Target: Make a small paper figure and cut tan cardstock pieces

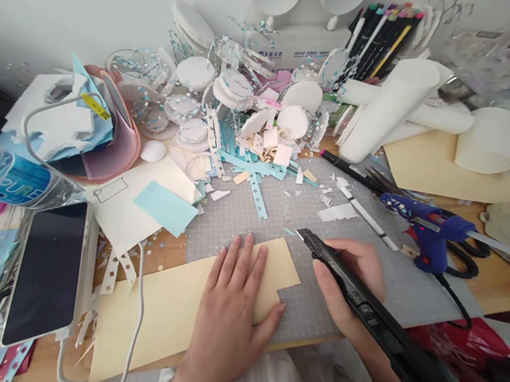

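My left hand (pixel 235 305) lies flat with spread fingers on a cream sheet of card (pixel 157 304). A rectangular notch is cut from the card's lower right corner. In my right hand (pixel 352 272) is a black utility knife (pixel 368 310), its blade pointing up and left, just right of the card and apart from it. The card rests partly on a grey gridded cutting mat (pixel 323 317) and reaches left over the wooden table. A small light-blue scrap (pixel 289 231) lies near the blade tip.
A blue glue gun (pixel 432 227) and a white pen (pixel 367 215) lie to the right. At left are a phone (pixel 47 267), its white cable (pixel 142 312) crossing the card, and a water bottle (pixel 16 173). White paper discs (pixel 197 72) and scraps crowd the back.
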The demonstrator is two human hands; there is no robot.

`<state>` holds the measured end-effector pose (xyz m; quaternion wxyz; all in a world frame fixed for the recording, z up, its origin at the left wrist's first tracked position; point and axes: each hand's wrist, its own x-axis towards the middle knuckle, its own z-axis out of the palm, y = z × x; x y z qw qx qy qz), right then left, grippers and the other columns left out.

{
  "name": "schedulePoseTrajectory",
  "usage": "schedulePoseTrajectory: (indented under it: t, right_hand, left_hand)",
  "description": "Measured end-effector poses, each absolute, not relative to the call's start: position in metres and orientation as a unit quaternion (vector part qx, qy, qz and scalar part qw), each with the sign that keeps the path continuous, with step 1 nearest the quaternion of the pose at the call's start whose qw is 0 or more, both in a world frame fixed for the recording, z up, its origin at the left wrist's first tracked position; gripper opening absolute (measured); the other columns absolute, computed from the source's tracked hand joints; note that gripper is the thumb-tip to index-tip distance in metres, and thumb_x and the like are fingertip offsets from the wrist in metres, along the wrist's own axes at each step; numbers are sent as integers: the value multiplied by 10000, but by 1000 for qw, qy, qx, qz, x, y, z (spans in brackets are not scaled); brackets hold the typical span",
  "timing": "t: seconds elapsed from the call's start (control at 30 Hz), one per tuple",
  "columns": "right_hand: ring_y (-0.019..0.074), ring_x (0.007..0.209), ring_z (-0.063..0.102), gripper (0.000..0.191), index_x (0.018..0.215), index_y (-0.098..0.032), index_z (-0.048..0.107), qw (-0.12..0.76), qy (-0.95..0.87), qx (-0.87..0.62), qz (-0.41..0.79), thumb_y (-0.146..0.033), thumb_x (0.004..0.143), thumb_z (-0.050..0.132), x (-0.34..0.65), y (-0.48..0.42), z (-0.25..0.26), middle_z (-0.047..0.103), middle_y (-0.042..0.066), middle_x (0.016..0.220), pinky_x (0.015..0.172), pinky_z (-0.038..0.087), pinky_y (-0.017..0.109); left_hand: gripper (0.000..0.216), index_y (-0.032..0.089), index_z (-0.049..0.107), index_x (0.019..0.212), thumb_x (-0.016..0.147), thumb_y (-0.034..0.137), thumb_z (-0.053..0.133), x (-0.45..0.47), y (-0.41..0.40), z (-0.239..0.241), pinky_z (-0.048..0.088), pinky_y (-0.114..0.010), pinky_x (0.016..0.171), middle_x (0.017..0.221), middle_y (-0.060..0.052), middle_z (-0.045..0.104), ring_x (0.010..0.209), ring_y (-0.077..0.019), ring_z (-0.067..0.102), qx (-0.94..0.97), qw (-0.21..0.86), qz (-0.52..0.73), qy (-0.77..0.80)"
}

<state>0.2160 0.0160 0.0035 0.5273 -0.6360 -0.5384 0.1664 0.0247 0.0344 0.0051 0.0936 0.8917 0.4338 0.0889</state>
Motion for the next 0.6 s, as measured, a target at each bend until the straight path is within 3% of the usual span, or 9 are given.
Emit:
schedulePoseTrajectory:
  t: [0.17,0.3,0.37,0.5,0.6]
  right_hand:
    - [179,715,629,203,1085,-233,589,538,-529,-636,161,-257,889,640,214,16,9,642,36,885,599,543,304]
    - [158,682,629,202,1065,-212,592,552,-527,-630,144,-271,881,647,214,16,9,639,16,850,579,527,279]
    - [154,685,628,202,1068,-219,591,558,-523,-628,141,-265,880,647,215,16,8,636,11,848,583,528,273]
    - [166,697,635,214,1084,-241,601,554,-525,-627,157,-251,877,655,215,15,8,653,13,872,586,531,288]
    - [178,688,636,214,1088,-251,607,554,-523,-626,164,-249,880,653,215,14,9,662,11,858,575,527,304]
  left_hand:
    - [681,124,231,1557,978,353,507,17,31,14,290,-446,1213,1656,-135,201,1523,-271,215,861,174,173,446]
    - [564,187,319,1510,981,221,512,5,26,27,394,-357,1158,1612,-107,321,1470,-204,341,820,215,252,466]
    - [561,199,345,1495,971,241,542,2,25,28,412,-396,1146,1581,-112,373,1456,-230,360,830,203,236,463]
    - [757,159,274,1533,916,409,636,2,26,18,395,-540,1139,1566,-171,378,1471,-343,295,865,162,164,446]
    - [769,161,275,1527,904,397,658,3,30,12,387,-565,1135,1530,-184,409,1451,-359,306,872,155,146,440]
